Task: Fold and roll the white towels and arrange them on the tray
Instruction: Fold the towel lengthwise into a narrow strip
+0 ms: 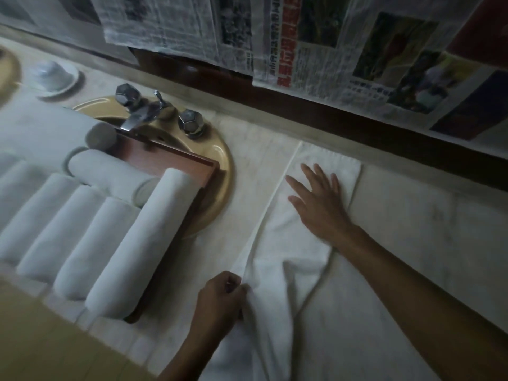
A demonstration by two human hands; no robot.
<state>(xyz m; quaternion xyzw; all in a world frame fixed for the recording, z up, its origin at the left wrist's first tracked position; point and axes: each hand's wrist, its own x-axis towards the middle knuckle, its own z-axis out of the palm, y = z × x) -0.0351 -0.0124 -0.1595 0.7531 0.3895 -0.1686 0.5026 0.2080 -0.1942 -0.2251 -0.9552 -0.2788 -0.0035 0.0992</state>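
A white towel [277, 243] lies folded into a long strip on the pale counter, running from the back wall toward me. My right hand [319, 199] presses flat on its far end with fingers spread. My left hand [220, 298] pinches the towel's left edge near its front end. To the left, a brown wooden tray [203, 171] sits over the sink and holds several rolled white towels [143, 243] side by side, with more rolls stacked behind them.
A tan sink basin [220, 188] with a chrome faucet [143, 111] lies under the tray. A white cup on a saucer [55, 75] stands at the back left. Newspaper sheets [302, 45] hang on the wall behind the counter.
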